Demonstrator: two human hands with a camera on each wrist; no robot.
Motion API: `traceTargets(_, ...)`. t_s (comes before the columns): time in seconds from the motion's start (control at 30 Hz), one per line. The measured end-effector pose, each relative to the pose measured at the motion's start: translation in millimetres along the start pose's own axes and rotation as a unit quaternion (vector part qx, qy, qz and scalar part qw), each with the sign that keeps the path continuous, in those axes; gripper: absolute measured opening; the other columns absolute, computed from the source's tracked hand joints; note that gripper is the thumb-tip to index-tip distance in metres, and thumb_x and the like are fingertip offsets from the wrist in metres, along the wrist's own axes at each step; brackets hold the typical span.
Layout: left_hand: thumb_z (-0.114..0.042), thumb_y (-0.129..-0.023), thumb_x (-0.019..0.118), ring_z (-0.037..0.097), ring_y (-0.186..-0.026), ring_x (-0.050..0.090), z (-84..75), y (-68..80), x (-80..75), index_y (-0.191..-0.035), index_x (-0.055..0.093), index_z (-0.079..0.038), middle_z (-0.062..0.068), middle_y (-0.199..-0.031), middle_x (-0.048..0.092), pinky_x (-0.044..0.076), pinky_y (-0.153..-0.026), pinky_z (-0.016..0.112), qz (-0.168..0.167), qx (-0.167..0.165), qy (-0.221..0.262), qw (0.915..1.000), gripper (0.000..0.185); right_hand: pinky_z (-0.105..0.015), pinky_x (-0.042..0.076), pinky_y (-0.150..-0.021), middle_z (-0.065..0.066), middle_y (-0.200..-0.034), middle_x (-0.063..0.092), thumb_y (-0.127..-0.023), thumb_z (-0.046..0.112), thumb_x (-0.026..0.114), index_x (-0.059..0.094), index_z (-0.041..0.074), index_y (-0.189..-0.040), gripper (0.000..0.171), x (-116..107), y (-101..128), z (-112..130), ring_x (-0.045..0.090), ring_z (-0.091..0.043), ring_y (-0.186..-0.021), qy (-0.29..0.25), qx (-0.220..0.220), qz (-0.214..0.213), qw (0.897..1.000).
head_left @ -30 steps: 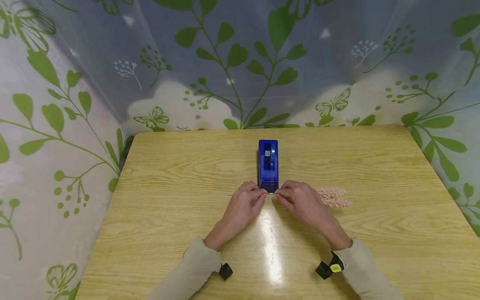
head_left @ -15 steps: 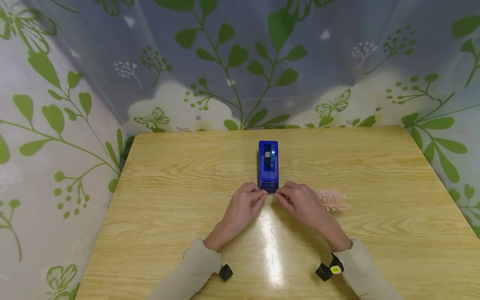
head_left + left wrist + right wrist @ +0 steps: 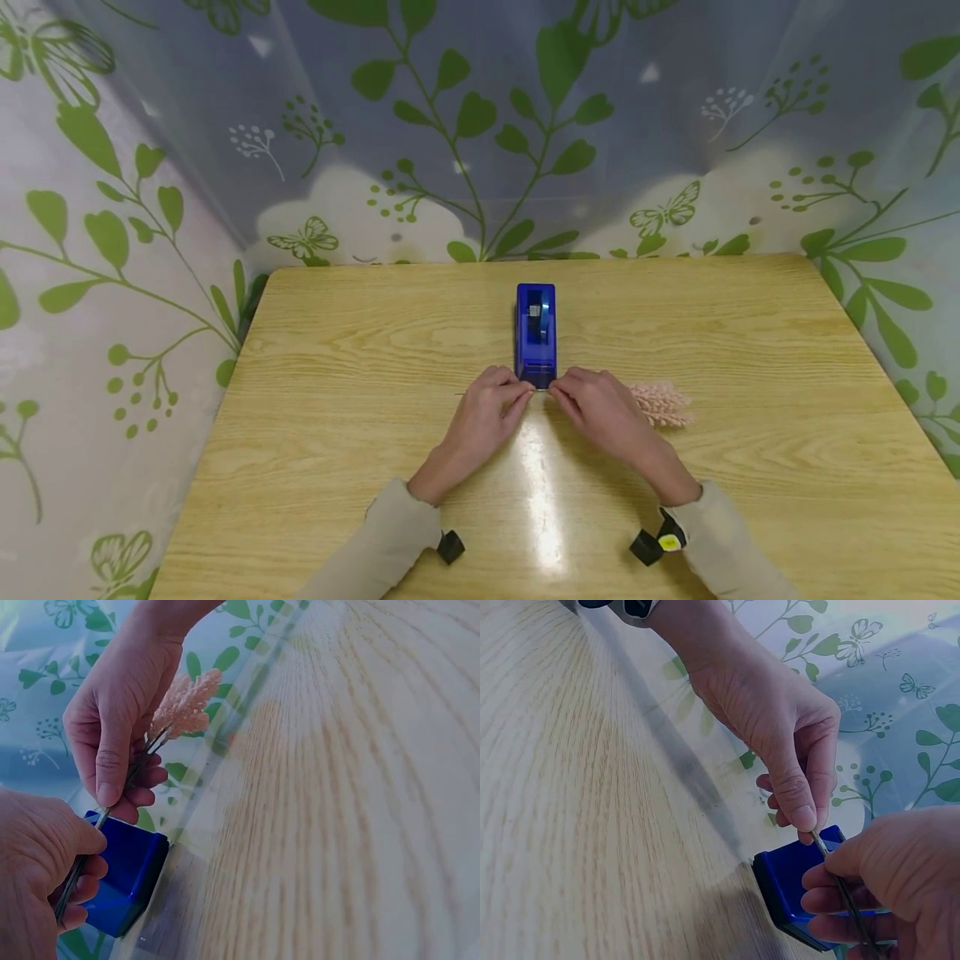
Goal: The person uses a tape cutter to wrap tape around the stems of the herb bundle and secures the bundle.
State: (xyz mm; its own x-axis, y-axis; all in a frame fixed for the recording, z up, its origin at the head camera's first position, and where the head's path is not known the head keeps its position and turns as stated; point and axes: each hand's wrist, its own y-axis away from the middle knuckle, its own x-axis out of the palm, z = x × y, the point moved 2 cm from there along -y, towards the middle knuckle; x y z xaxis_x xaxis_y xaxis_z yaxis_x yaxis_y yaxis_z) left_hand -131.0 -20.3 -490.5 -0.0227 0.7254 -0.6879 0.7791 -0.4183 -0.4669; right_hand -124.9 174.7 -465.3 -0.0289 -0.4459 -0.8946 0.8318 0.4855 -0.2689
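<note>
Left hand: we see the left hand (image 3: 491, 410) curled at mid-table, thumb and fingers pinching the thin dark stems (image 3: 82, 859) right at the near end of the tape dispenser.
Right hand: the right hand (image 3: 596, 406) sits just beside it, fingers also curled, thumb pressing the same stems against the forefinger; the two hands almost touch.
Stems: they run level between both hands, side to side, just above the table and close against the dispenser's near end.
Pink flower heads: the fluffy pink tips (image 3: 662, 403) poke out past the right hand, toward the right edge of the table, low over the wood.
Tape dispenser: the blue tape dispenser (image 3: 536, 333) stands in the middle of the table, lengthwise toward the far edge, its near end right at our fingertips.
Table: a pale wooden table (image 3: 337, 350), with a bright glare streak running toward the near edge between the wrists.
Backdrop: a curtain with green leaves and butterflies (image 3: 465, 125) hangs behind the far edge and along the left side.
Sleeves: beige sleeves (image 3: 390, 533) cover both forearms near the near edge.
</note>
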Motion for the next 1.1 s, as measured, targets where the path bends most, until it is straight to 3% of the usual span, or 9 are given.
traceTargets(0.6, -0.008, -0.096, 0.075, 0.017, -0.082, 0.063, -1.6, 0.9, -0.4, -0.102, 0.081, -0.005, 0.003, -0.091, 0.07, 0.054, -0.069, 0.025, -0.003, -0.031, 0.009, 0.9995, 0.009, -0.034, 0.055, -0.062, -0.002, -0.083, 0.073, -0.096, 0.008, 0.075, 0.081, 0.005, -0.095, 0.007, -3.3, -0.4, -0.3, 0.064, -0.013, -0.066, 0.014, -0.037, -0.033, 0.999)
traceTargets(1.1, -0.013, -0.1, 0.071, 0.014, -0.081, 0.06, -1.6, 0.1, 0.4, -0.106, 0.081, -0.004, 0.002, -0.089, 0.068, 0.052, -0.068, 0.024, 0.012, -0.052, 0.006, 0.9985, 0.014, -0.031, 0.049, -0.061, -0.001, -0.086, 0.076, -0.095, 0.011, 0.077, 0.083, 0.008, -0.096, 0.007, -4.0, -0.6, -3.2, 0.065, -0.012, -0.069, 0.013, -0.041, -0.045, 0.998)
